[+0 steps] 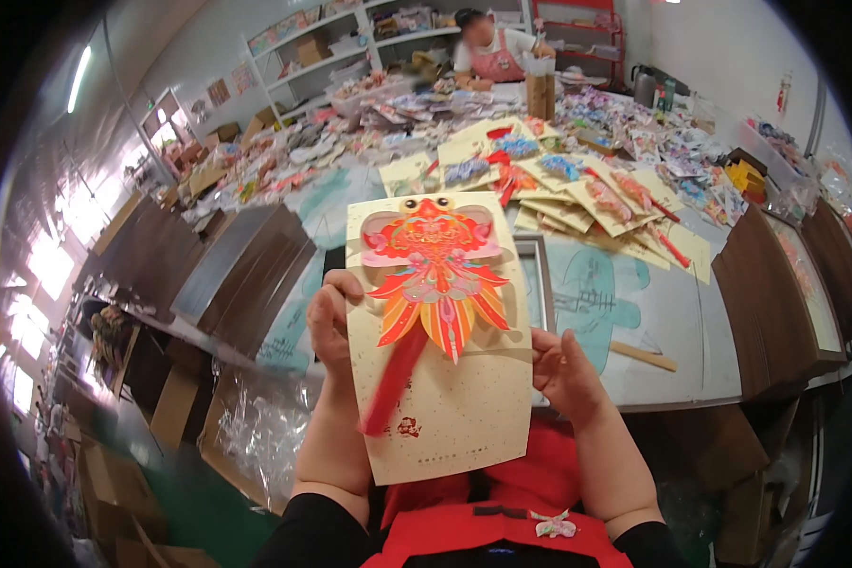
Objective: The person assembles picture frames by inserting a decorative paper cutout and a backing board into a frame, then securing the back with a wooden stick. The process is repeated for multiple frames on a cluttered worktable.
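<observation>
In front of me is a speckled cream card (445, 407) with a raised red, orange and pink paper goldfish (440, 270) on it. A red ribbon or strip (395, 383), smeared by motion, hangs from the fish across the card. My left hand (329, 317) is closed on the card's left edge, some fingers hidden behind it. At the right edge my right hand (570, 377) holds the card with its fingertips, its thumb raised off the front. Behind the card, partly covered, a grey-rimmed picture frame (542, 284) lies on the table.
Similar decorated cards (587, 194) are piled beyond the frame. Stacked brown frames stand at left (246, 275) and right (776, 293). A wooden strip (644, 357) lies on the worktable (672, 379). Across the heaped table is a person (497, 62). A box of clear plastic wrap (256, 435) sits below left.
</observation>
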Demonstrator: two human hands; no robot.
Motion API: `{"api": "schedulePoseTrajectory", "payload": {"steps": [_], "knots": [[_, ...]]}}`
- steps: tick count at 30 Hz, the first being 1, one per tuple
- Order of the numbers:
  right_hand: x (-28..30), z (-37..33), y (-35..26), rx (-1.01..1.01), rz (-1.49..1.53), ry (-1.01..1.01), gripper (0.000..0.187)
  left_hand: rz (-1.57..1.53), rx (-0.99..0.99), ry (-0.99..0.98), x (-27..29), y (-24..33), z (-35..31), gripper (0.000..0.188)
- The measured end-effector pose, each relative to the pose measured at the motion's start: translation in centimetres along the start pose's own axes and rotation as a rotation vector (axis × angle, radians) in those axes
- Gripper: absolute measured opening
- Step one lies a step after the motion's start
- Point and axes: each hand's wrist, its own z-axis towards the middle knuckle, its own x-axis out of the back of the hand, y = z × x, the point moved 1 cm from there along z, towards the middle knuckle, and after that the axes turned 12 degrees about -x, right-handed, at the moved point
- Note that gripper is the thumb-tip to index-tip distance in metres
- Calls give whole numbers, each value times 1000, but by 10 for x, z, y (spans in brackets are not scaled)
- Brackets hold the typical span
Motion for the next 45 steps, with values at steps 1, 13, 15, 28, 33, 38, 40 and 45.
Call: {"api": "schedulePoseTrajectory", "payload": {"steps": [1,13,15,28,33,38,40,45], "knots": [[-5,0,9,-6,-34,41,48,27,4,-11,0,1,-8,43],[-9,13,49,213,-105,313,35,729,169,-162,36,28,-58,11],[-8,14,54,241,-143,348,35,873,108,-358,25,31,-73,12],[-4,4,73,280,-428,507,31,263,710,-134,-12,4,-123,26],[-5,-12,78,464,-569,756,40,-144,1181,37,-10,16,-137,38],[-15,-52,73,592,-1505,664,38,-27,1140,-72,-12,17,-168,37],[-18,-57,85,288,-1433,429,30,-20,1124,-108,-16,16,-172,34],[-6,-44,111,-231,-483,483,19,-130,1244,-52,-16,19,-181,26]]}}
